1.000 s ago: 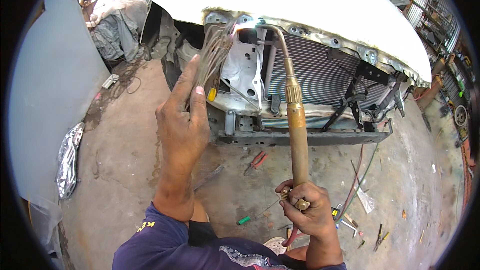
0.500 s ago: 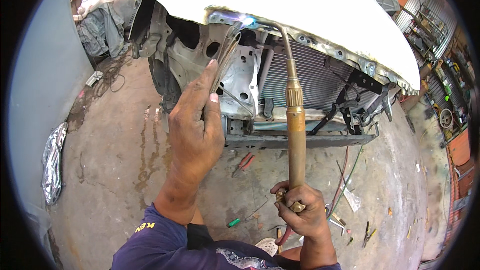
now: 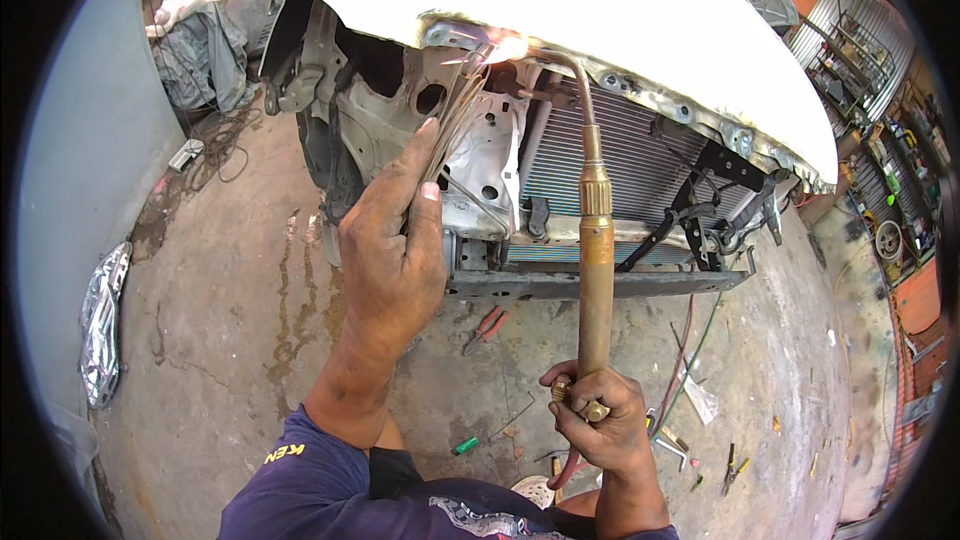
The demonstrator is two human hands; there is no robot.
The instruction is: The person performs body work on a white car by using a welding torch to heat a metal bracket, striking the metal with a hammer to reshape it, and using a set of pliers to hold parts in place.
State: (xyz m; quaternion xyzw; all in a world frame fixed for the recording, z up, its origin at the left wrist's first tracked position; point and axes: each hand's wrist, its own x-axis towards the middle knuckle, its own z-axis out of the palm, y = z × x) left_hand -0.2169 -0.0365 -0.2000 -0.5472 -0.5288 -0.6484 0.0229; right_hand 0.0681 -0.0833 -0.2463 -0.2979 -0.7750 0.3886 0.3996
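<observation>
My left hand (image 3: 395,230) is closed round a bundle of thin metal rods (image 3: 460,125), their far ends raised to the front edge of a white car hood (image 3: 620,0). In my right hand (image 3: 607,415) is a brass gas torch (image 3: 594,280), gripped low at its valve knobs. Its bent tip points left along the hood's edge. A bright orange-pink flame (image 3: 510,48) burns there, against the bare, scorched metal and beside the rod ends. Glare hides the exact spot where flame, rods and metal meet.
Below the hood are the exposed radiator (image 3: 610,160) and a dark lower crossbar (image 3: 600,285). Red-handled pliers (image 3: 486,330), a green-handled tool (image 3: 466,446) and other hand tools lie on the concrete. Red and green hoses (image 3: 690,365) run across the floor at right.
The flame has turned from a small blue-white point to a larger orange-pink glow. The torch has shifted very slightly right and down; both hands keep their grip.
</observation>
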